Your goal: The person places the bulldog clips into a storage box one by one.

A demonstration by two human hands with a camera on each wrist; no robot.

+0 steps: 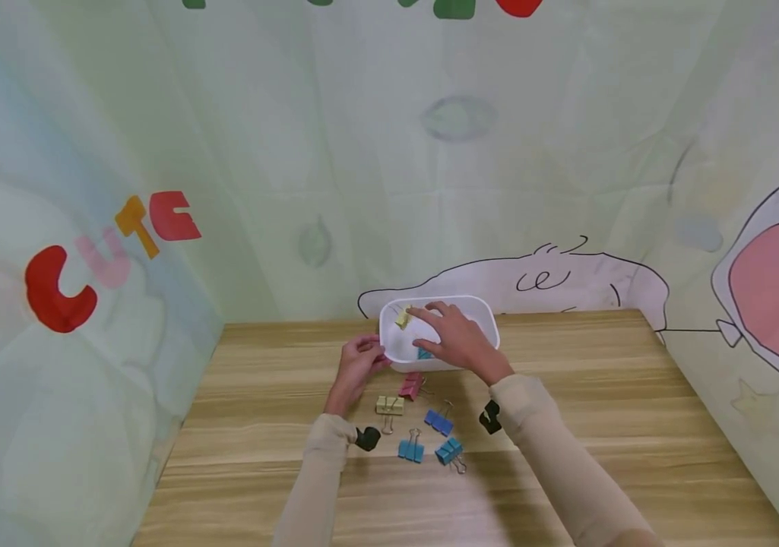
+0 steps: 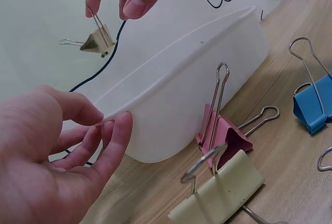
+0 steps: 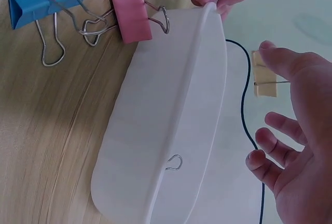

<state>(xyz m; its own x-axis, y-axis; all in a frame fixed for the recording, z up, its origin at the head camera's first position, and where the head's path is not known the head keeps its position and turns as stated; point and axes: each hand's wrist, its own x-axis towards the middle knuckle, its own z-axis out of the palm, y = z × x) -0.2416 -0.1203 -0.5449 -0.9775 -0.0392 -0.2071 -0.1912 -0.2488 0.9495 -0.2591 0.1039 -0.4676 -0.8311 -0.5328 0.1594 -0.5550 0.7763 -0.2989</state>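
A white plastic container [image 1: 394, 357] stands near the back of the table. My left hand [image 1: 356, 366] pinches its left rim between thumb and fingers. Over the container is my right hand [image 1: 459, 334], fingers spread and thumb apart from them. A pale yellow binder clip [image 2: 97, 41] hangs in the air by a fingertip of that hand; whether the finger touches its wire handle I cannot tell. Inside the container a blue binder clip [image 1: 425, 353] shows partly under the right hand. A pink binder clip [image 1: 411, 385] lies just before the container's near wall.
On the table [image 1: 259, 425] lie another yellow binder clip [image 1: 390, 405], a dark blue clip [image 1: 439, 422] and two lighter blue clips, one left [image 1: 411, 451] and one right [image 1: 449, 451]. A printed cloth [image 1: 266, 251] hangs behind and beside the table.
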